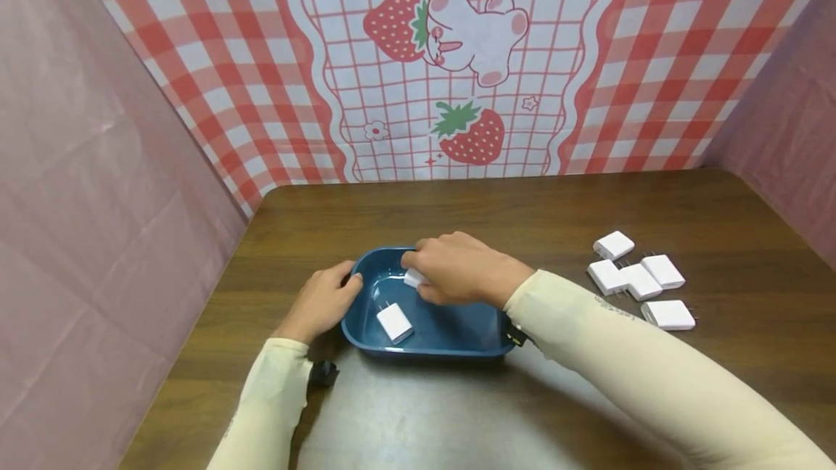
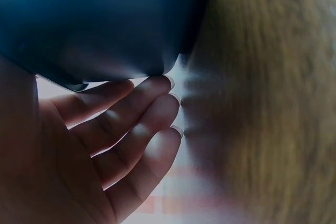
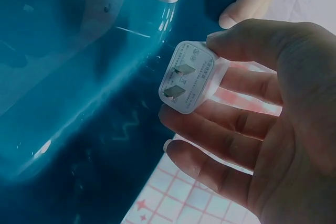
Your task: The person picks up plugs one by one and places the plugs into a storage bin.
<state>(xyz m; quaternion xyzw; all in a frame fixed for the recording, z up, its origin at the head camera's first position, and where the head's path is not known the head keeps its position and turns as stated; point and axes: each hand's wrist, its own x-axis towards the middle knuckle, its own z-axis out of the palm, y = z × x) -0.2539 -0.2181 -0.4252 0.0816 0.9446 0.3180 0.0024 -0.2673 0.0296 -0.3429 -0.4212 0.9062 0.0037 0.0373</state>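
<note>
A blue plastic tray (image 1: 444, 332) stands on the table. At its left end my left hand (image 1: 321, 303) holds the rim, thumb over the edge and fingers along the outer wall, as the left wrist view shows. Over the tray's back part, my right hand (image 1: 457, 267) pinches a white charger plug (image 3: 190, 77) between thumb and fingers; its two metal prongs face the camera in the right wrist view. Another white charger plug (image 1: 395, 323) lies in the tray's left half, prongs toward the back. The right hand hides part of the tray's floor.
Several white charger plugs (image 1: 640, 281) lie in a loose group on the brown wooden table (image 1: 522, 209), right of the tray. Behind the table hangs a red-and-white checked cloth (image 1: 261, 56). Pink cloth (image 1: 98, 201) covers the left side.
</note>
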